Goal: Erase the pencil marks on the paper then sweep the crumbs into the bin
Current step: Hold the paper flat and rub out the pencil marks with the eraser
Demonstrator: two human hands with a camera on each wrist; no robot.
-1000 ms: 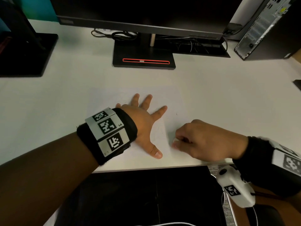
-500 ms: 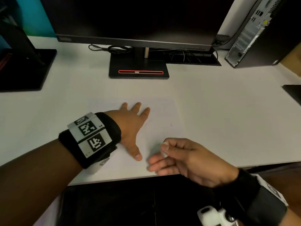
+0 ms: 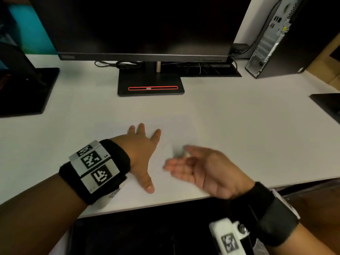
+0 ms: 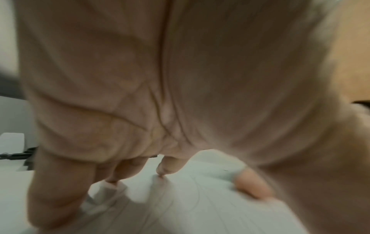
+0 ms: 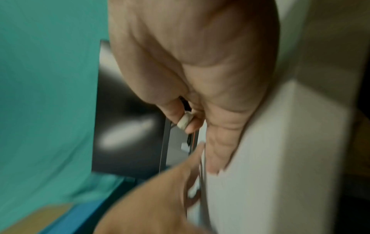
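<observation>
A white sheet of paper (image 3: 176, 129) lies on the white desk, hard to tell from it. My left hand (image 3: 141, 144) lies flat on the paper with fingers spread, thumb pointing toward the desk's front edge. In the left wrist view the left fingertips (image 4: 166, 167) touch the sheet (image 4: 180, 197). My right hand (image 3: 195, 162) hovers just right of it, turned on its side and blurred, pinching a small white eraser (image 3: 186, 154) between thumb and forefinger; the right wrist view shows the eraser (image 5: 185, 121) in that pinch. Pencil marks and crumbs are too faint to make out. No bin is in view.
A dark monitor on a black stand (image 3: 150, 83) stands at the back centre, with cables behind it. A computer tower (image 3: 272, 37) is at the back right, a black stand (image 3: 24, 89) at the left, a dark object (image 3: 329, 103) at the right edge.
My right hand lifted off the paper, turned palm sideways and moved slightly up and right with the eraser. The left hand stayed flat on the sheet. The head view tilted.
</observation>
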